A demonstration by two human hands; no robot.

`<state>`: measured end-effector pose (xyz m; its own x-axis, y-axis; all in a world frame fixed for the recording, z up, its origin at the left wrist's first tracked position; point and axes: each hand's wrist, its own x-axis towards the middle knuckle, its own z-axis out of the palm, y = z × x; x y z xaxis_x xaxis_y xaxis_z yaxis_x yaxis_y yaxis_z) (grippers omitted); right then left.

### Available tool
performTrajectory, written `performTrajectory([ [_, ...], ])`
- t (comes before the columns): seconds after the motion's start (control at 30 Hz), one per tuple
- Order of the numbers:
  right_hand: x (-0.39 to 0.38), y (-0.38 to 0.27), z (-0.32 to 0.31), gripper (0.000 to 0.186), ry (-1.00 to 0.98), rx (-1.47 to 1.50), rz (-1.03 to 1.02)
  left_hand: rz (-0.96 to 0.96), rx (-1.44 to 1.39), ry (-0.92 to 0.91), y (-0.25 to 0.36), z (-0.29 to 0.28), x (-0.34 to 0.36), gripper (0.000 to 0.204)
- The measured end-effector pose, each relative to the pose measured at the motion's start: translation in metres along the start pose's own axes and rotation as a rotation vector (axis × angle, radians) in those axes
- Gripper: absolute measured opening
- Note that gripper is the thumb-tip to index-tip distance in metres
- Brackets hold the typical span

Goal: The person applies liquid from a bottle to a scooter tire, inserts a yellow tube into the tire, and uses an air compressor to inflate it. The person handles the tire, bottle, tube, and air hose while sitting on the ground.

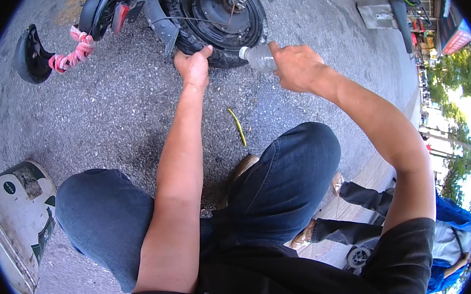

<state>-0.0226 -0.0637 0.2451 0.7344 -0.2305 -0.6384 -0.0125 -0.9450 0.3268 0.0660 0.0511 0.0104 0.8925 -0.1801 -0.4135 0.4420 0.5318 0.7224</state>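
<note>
Two hands: left hand [193,71] and right hand [297,68], bare, set apart from each other.
Left grip: clamped on the near edge of the wheel [218,21], thumb on the black tyre, the other fingers partly hidden.
Right grip: closed round the base of a clear bottle [262,59].
Bottle: between the hands, tilted, its white cap [243,52] pointing left to the tyre; whether they touch, I cannot tell.
Wheel: just beyond the left hand, lying on its side, dusty.
Mudguard [161,26]: grey, just above and left of the left hand, along the tyre.
Yellow strip [237,127]: on the asphalt [124,112], below and between the hands.
Red reflector [120,17]: farther up and left of the left hand.
Pink wrap [72,54]: left of the left hand, beside a black curved part [32,56].
Jeans [284,182]: bent knees below both hands.
White bucket [19,196]: well down and left of the left hand.
Another person's legs [348,229]: well below the right hand.
</note>
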Motion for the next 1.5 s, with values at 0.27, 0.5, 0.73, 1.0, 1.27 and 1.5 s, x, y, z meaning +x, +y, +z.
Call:
performTrajectory([
  [0.27, -0.002, -0.002, -0.013, 0.048, 0.071, 0.036, -0.033, 0.099, -0.051, 0.125, -0.024, 0.001, -0.007, 0.049],
  [0.5, 0.001, -0.005, -0.02, 0.055, 0.005, 0.033, -0.026, 0.052, -0.075, 0.013, -0.026, 0.006, -0.01, 0.049],
  [0.73, -0.005, -0.001, -0.016, 0.056, 0.006, -0.008, -0.026, 0.086, -0.073, -0.01, 0.021, 0.001, 0.012, 0.048],
  [1.0, 0.0, -0.008, -0.02, 0.053, 0.076, 0.015, -0.06, 0.048, -0.097, 0.01, -0.032, 0.005, -0.017, 0.047],
  [1.27, 0.002, -0.001, -0.004, 0.052, 0.034, -0.013, -0.044, -0.028, -0.003, -0.023, -0.004, -0.006, 0.014, 0.05],
  [1.5, -0.004, -0.001, -0.008, 0.05, 0.075, -0.008, -0.065, 0.055, -0.138, 0.043, -0.021, 0.001, -0.008, 0.042],
])
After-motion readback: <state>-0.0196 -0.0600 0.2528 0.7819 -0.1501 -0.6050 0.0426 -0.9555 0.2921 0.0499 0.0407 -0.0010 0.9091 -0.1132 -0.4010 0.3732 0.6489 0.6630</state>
